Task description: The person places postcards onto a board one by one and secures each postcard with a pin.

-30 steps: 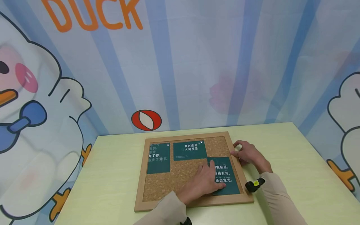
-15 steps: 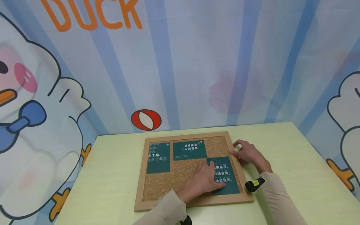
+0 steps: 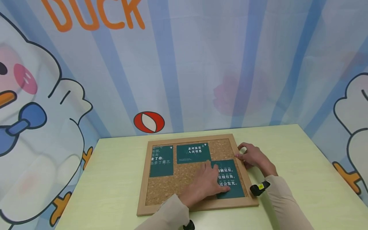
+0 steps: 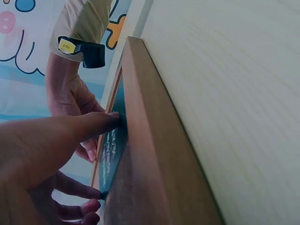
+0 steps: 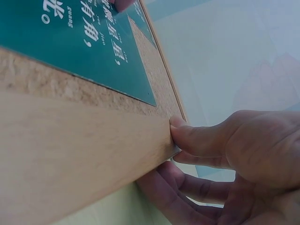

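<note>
A wood-framed corkboard [image 3: 187, 174] lies on the table with green cards on it. My left hand [image 3: 202, 183] reaches over its front edge, fingers spread. Its thumb and index finger press the lower right card [image 3: 234, 191], which bears white Chinese text; the hand hides the card's left part. At the board's right side my right hand [image 3: 253, 156] grips the frame. In the right wrist view the thumb [image 5: 199, 138] is on the frame's edge and the other fingers curl below it.
A card with a small pin [image 3: 194, 158] is at the board's top middle, another pinned card [image 3: 162, 169] at its left. The pale yellow table [image 3: 115, 185] ends at a wall covering with cartoon ducks [image 3: 201, 64]. Black wrist cameras sit on both wrists.
The left hand's fingers have stretched slightly toward the board's far side. The right hand, the board and the cards stay as they were.
</note>
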Demonstrator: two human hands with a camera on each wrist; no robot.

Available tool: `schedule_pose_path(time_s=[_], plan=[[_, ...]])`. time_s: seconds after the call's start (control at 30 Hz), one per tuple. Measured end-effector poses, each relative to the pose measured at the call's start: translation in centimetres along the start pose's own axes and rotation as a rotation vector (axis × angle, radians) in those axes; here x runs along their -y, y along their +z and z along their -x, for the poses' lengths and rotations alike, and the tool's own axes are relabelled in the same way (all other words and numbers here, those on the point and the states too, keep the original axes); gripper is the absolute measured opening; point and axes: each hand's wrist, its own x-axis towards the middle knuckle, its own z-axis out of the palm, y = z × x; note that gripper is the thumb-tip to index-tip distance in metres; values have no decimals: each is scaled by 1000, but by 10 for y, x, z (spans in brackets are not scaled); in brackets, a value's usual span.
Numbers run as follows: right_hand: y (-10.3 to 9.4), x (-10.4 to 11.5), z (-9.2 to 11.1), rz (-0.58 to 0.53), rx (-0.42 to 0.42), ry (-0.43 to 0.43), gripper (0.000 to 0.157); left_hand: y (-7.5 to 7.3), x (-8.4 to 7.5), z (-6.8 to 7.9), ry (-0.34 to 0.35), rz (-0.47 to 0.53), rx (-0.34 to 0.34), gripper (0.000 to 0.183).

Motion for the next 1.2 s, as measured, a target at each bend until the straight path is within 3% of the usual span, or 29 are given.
schedule_pose_path(time_s=[0.13, 0.33, 0.43, 0.6, 0.87, 1.2], plan=[[0, 0, 0, -2, 2, -2, 39, 2, 5, 1, 54, -4, -40, 89], [-1, 1, 0, 4, 9, -2, 40, 5, 7, 3, 184, -29, -56, 64], [-1, 1, -1, 2, 7, -6, 40, 7, 7, 4, 209, -46, -63, 59], [0, 1, -1, -2, 6, -6, 38, 6, 8, 9, 212, -59, -38, 70], [2, 0, -1, 6, -5, -9, 38, -7, 12, 18, 214, -133, 87, 103], [2, -1, 0, 22, -5, -21, 39, -12, 15, 20, 212, -121, 187, 109]])
